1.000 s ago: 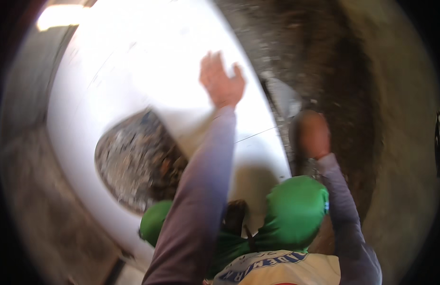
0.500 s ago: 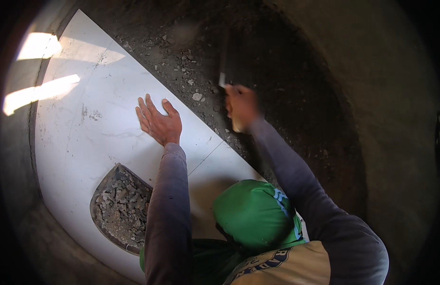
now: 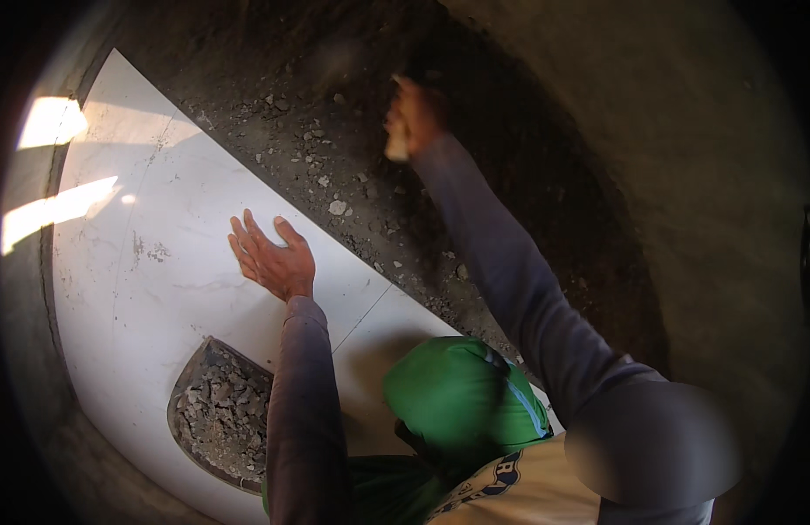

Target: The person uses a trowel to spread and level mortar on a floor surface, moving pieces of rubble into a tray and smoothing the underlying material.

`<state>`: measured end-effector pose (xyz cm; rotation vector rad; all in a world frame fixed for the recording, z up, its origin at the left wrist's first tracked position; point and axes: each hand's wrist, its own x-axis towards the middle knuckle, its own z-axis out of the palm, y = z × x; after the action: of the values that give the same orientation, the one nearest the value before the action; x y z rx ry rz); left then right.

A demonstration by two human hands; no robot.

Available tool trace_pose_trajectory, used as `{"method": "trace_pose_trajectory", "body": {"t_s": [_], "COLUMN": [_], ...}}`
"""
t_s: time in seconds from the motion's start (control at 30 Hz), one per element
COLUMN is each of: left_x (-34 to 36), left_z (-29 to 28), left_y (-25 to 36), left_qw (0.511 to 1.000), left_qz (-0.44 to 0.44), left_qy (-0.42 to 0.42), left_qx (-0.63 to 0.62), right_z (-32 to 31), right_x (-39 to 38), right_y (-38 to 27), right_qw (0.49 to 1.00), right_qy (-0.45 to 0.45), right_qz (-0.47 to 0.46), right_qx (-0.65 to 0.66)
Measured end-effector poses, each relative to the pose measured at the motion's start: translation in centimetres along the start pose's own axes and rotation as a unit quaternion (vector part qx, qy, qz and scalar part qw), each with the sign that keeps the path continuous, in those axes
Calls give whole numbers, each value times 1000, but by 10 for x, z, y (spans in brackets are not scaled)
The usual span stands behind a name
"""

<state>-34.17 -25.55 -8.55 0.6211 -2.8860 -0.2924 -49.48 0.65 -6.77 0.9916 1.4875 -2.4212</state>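
My left hand (image 3: 278,261) is over the white tiled surface (image 3: 182,219) with its fingers spread, holding nothing. Whether the palm presses on the tile cannot be made out. Farther away and to the right, my right hand (image 3: 414,121) is closed over the dark, broken ground (image 3: 282,144) past the tile edge. It grips a tool with a pale handle (image 3: 396,143); motion blur and the dark hide the tool's working end, so its kind is unclear. Loose grey rubble (image 3: 337,207) lies along the tile edge, between my hands.
A dark container (image 3: 171,411) full of broken grey chunks (image 3: 221,407) stands on the tiles left of my left forearm. My bent knee in green cloth (image 3: 453,389) is in front of me. Curved-looking grey walls (image 3: 676,175) bound the place. Sunlight patches (image 3: 51,122) fall at left.
My right hand has swung farther away from me with the tool. My left hand stays at its place on the tiles. The whole view has shifted slightly.
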Motion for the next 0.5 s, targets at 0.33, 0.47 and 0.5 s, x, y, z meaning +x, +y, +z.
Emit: {"method": "trace_pose_trajectory", "body": {"t_s": [0.33, 0.47, 0.5], "left_x": [9, -1, -4], "left_z": [-11, 6, 6], "left_y": [-7, 19, 19], "left_qw": [1000, 1000, 1000], "left_qz": [-10, 9, 7], "left_qy": [9, -5, -8], "left_qx": [11, -18, -20], "right_z": [64, 36, 16], "right_x": [18, 96, 100], "right_y": [-26, -47, -47], "right_qw": [994, 995, 997], "right_qy": [-93, -86, -45], "right_qz": [11, -47, -43], "right_qx": [54, 30, 45]}}
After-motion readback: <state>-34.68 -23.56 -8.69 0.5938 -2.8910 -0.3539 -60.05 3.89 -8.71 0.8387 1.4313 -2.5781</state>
